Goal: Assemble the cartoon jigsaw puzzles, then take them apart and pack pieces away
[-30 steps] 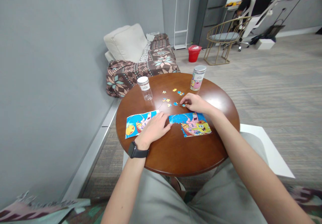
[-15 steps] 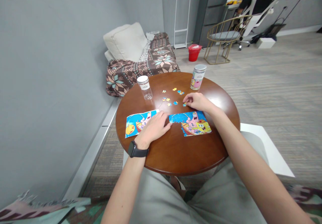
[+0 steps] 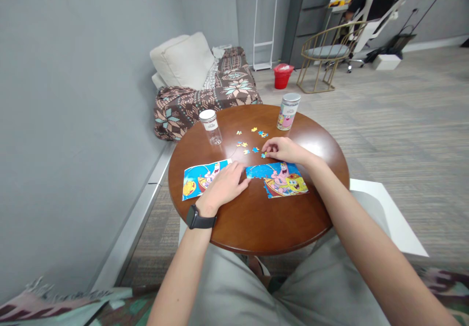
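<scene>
My right hand (image 3: 280,149) pinches a small blue puzzle piece (image 3: 263,155) just above the far edge of a partly joined jigsaw puzzle (image 3: 282,179). The puzzle shows a pink starfish and a yellow sponge in a boat, with a gap at its lower left. Lying flat with its fingers stretched out, my left hand (image 3: 229,182) covers the right part of the picture card (image 3: 190,182). Its fingertips come close to the puzzle's left edge. Several loose pieces, among them a blue one (image 3: 255,150) and a yellow one (image 3: 254,129), lie beyond the hands.
On the round brown table (image 3: 252,223), a clear jar with a white lid (image 3: 211,128) stands at far left and a printed jar (image 3: 288,112) at far right. Beyond are a couch (image 3: 234,84), a red bin (image 3: 283,77) and a gold chair (image 3: 326,52). A person sits farther back.
My right hand has moved a little left and toward me, carrying the blue puzzle piece with it. The left hand stays in place.
</scene>
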Demonstrator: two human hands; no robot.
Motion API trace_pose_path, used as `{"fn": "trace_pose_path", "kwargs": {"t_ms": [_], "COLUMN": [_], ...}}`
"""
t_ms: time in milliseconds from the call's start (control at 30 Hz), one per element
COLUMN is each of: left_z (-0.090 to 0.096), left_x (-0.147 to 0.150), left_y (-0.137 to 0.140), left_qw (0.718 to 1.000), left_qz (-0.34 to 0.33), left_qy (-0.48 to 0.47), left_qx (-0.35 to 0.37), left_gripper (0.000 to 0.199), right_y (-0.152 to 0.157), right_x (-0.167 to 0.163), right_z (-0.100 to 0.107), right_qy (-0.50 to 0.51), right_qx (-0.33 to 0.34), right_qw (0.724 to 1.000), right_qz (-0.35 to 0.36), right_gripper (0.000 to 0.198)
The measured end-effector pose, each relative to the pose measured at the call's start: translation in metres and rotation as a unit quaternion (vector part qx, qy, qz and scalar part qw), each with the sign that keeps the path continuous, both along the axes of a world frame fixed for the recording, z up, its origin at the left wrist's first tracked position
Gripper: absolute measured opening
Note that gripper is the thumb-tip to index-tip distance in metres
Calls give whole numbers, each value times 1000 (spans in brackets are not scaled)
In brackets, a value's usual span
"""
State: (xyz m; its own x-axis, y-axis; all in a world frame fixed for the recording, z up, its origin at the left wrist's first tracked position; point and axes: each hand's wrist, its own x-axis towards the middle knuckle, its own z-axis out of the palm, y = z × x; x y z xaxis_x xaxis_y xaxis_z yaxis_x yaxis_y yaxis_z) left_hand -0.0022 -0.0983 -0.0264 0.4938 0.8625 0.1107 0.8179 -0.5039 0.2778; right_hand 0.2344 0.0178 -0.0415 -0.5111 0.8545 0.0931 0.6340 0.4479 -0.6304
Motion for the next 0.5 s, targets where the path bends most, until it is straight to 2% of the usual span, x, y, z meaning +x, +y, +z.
{"fn": "trace_pose_path", "kwargs": {"t_ms": [367,500], "left_z": [3,3], "left_x": [1,1], "left_y": [-1,-1], "left_qw": [1000,1000], "left_qz": [5,4], "left_qy": [3,3], "left_qx": [-9,-7], "left_gripper": [17,17], "right_y": [-5,-7], "right_x": [-3,-5], "right_z": [2,4], "right_qy": [1,24], "right_qx": [20,37], "right_qw": [998,997], "right_qz": [61,56], "right_gripper": [12,8]}}
